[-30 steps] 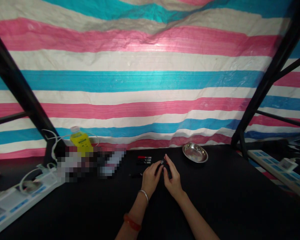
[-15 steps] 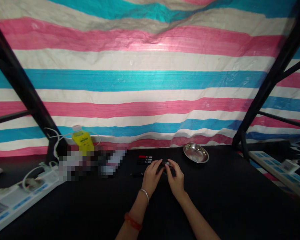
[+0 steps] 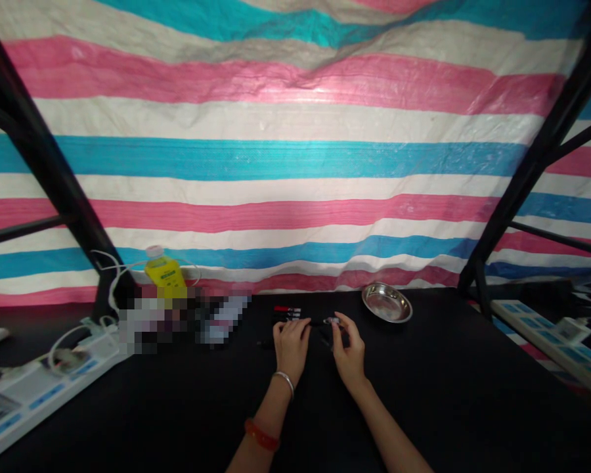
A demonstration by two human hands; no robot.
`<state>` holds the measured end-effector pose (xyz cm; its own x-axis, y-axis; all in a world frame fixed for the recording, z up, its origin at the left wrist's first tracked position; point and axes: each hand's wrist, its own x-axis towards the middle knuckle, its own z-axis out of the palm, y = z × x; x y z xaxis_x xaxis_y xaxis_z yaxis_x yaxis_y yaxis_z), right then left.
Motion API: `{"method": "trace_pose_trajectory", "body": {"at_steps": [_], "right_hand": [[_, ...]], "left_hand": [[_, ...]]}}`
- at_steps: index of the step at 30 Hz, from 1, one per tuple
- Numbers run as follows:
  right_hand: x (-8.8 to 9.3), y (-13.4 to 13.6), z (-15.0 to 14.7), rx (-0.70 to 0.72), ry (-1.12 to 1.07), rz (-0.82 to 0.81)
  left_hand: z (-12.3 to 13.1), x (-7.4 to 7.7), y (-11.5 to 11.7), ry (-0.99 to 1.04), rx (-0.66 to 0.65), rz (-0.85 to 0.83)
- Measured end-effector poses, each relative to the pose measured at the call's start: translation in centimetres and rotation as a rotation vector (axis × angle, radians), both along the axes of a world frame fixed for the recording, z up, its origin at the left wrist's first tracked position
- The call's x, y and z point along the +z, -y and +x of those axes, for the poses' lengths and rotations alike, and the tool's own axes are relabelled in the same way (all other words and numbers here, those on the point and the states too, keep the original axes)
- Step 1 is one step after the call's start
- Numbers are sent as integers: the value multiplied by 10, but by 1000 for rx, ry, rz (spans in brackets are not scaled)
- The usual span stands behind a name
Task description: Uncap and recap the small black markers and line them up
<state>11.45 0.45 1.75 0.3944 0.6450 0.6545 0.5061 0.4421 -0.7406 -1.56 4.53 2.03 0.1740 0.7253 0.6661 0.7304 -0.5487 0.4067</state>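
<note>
A black marker with a pale printed label (image 3: 330,320) lies level between my two hands. My right hand (image 3: 349,348) pinches its right end between thumb and fingertips. At its dark left end are the fingers of my left hand (image 3: 291,341), closed, back of the hand up; their exact grip is partly hidden. Just beyond my left fingers lie a red marker (image 3: 286,309) and black markers (image 3: 285,315), side by side. A dark pen-like thing (image 3: 264,344) lies left of my left hand, partly covered. Another thin dark object (image 3: 326,339) shows faintly between the hands.
A round steel dish (image 3: 387,303) stands at the back right. Left are a yellow bottle (image 3: 165,276), blurred items and a white power strip (image 3: 54,387) with cables. Another power strip (image 3: 536,328) lies right. Black frame posts (image 3: 522,177) flank the black table (image 3: 448,394).
My left hand has moved left, away from my right hand, and turned flatter. More of the black marker shows between them. My right hand has stayed nearly in place.
</note>
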Motion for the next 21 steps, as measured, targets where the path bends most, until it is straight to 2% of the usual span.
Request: {"method": "trace_pose_trajectory", "body": {"at_steps": [6, 10, 15, 18, 21], "right_hand": [[-2, -2, 1, 9, -5, -3], [-4, -4, 2, 2, -21, -21], [-7, -5, 1, 72, -13, -35], [-8, -5, 0, 102, -9, -42], [-9, -6, -1, 141, 34, -60]], "left_hand": [[-1, 1, -2, -9, 95, 54], [1, 3, -1, -40, -63, 129], [5, 6, 5, -37, -283, 171], [5, 7, 7, -14, -309, 172], [4, 5, 5, -27, -261, 158]]}}
